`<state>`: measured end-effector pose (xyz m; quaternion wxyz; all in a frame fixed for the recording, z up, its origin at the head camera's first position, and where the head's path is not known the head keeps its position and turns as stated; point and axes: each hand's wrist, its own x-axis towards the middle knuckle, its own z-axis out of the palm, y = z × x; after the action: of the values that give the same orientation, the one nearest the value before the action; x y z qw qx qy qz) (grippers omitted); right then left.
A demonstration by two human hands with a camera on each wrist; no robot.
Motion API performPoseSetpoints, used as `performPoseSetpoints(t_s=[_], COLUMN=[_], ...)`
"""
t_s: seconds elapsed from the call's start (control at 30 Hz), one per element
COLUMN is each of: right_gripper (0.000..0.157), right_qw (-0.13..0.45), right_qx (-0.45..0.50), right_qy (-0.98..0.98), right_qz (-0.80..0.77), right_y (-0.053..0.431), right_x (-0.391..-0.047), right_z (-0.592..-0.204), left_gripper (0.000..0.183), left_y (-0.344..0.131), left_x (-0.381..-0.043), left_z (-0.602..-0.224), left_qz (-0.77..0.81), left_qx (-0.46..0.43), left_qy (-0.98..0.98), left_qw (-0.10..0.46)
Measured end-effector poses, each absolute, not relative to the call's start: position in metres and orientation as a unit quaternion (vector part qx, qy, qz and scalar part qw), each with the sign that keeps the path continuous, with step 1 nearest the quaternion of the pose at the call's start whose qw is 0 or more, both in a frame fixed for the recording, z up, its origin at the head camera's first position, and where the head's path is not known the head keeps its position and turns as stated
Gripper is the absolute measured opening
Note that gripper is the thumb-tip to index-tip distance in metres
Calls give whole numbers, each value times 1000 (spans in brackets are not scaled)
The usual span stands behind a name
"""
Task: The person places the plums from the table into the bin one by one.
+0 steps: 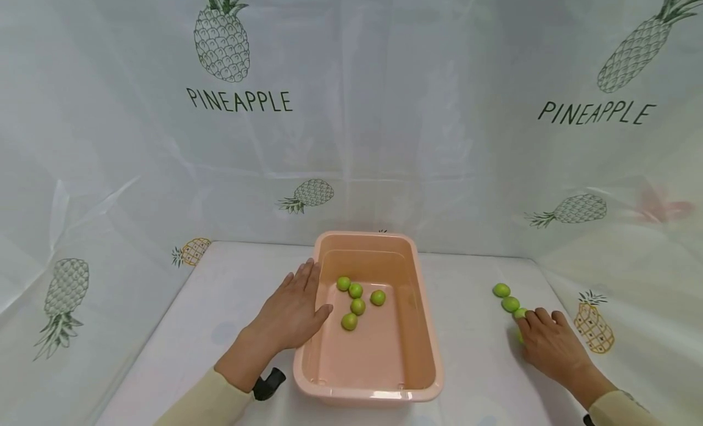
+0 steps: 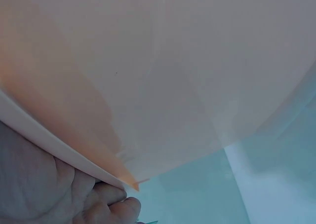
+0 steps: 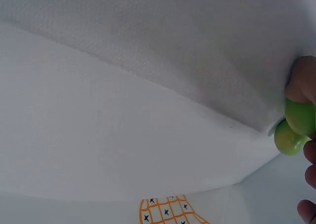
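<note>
A pink plastic basin stands in the middle of the table in the head view, with several small green limes on its floor. My left hand rests on the basin's left rim, fingers straight; the left wrist view has the palm against the basin's outer wall. To the right of the basin, a row of limes lies on the table. Over the near end of that row, my right hand pinches a lime between thumb and finger. Another lime sits right beside it, and the fingers partly hide both.
The white-covered table extends on both sides of the basin. A pale plastic sheet printed with pineapples hangs behind and at the sides. A black strap shows by the left wrist.
</note>
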<state>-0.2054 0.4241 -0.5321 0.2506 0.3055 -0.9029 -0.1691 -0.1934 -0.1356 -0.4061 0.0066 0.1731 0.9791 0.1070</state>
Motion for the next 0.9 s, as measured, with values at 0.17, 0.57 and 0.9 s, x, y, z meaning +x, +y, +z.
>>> performPoseSetpoints(t_s=[0.17,0.57,0.9], right_gripper=[49,44,40], right_qw=[270,309,375], right_qx=[305,312,326], right_qy=[-898,-891,-863], right_qz=[-166,-114,-94], right_y=[422,378,318], right_x=[-207,-227,-256], right_z=[-537,-524,-481], left_gripper=[85,87,86], left_y=[-134,-133,-133], left_x=[-193,-195,-193], left_z=[-405,-407,-403], left_qz=[112,103,80], left_qx=[171,163,165], left_qy=[979,981,983], left_qw=[5,10,16])
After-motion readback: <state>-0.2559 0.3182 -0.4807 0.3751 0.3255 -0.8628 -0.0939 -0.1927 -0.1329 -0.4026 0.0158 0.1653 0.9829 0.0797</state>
